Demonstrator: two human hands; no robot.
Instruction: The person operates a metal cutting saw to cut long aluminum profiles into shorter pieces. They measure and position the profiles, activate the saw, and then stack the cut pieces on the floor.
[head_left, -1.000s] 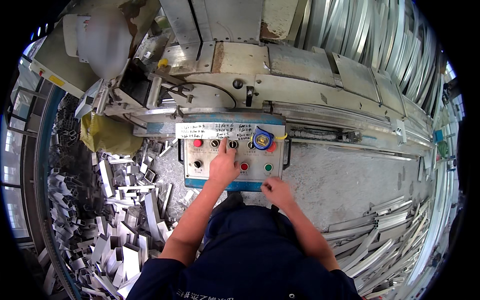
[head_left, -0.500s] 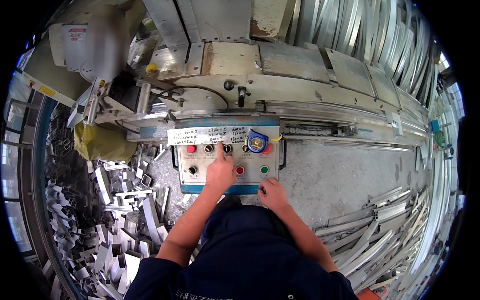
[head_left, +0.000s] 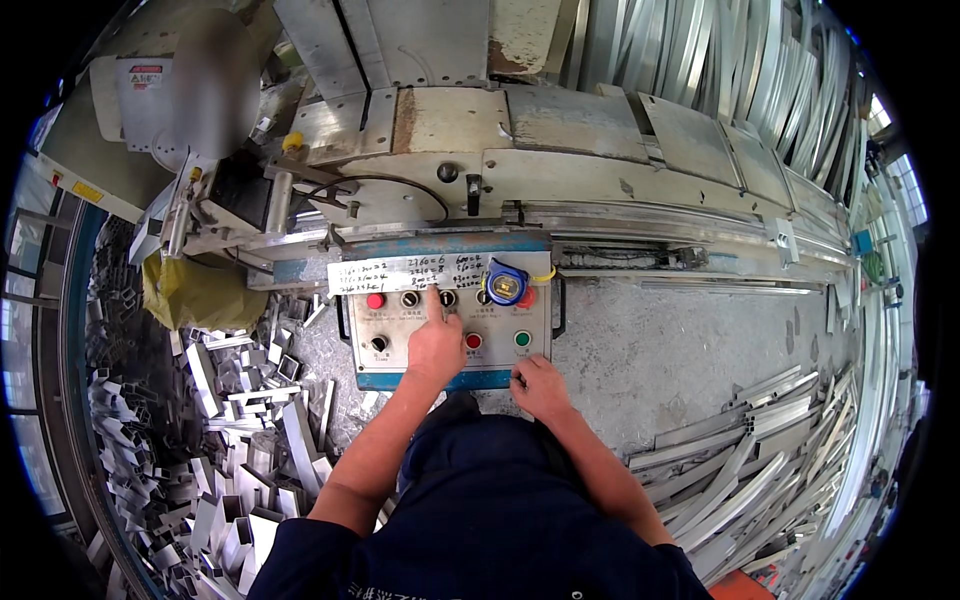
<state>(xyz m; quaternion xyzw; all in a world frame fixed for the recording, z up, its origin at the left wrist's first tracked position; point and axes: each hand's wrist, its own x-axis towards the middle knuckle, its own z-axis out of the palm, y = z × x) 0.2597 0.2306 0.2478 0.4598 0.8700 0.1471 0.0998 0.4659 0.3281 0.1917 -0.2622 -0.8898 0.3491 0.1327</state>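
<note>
My left hand [head_left: 436, 346] lies over the middle of a control panel [head_left: 400, 362]. Its index finger is stretched out to the lower edge of a white paper strip [head_left: 385, 276] with handwritten figures, while the other fingers look bent. Nothing shows in its grasp. At the panel's lower right edge rests my right hand [head_left: 541, 387], its fingers curled in, just below a green button [head_left: 523, 339]; no held object is visible. A blue tape measure [head_left: 506, 285] sits on the right end of the strip. A red button [head_left: 473, 341] and a black knob [head_left: 448, 298] flank the left hand.
Beyond the panel runs a long metal machine bed [head_left: 570, 175]. Short aluminium offcuts [head_left: 235, 490] are heaped at lower left, near a yellow sack [head_left: 205, 290]. Long profiles [head_left: 730, 470] lie on the floor at right, and more profiles [head_left: 690, 50] stand at the back right.
The whole view has shifted slightly to the left. Both hands keep nearly the same places on the panel, with the left index finger still at the paper.
</note>
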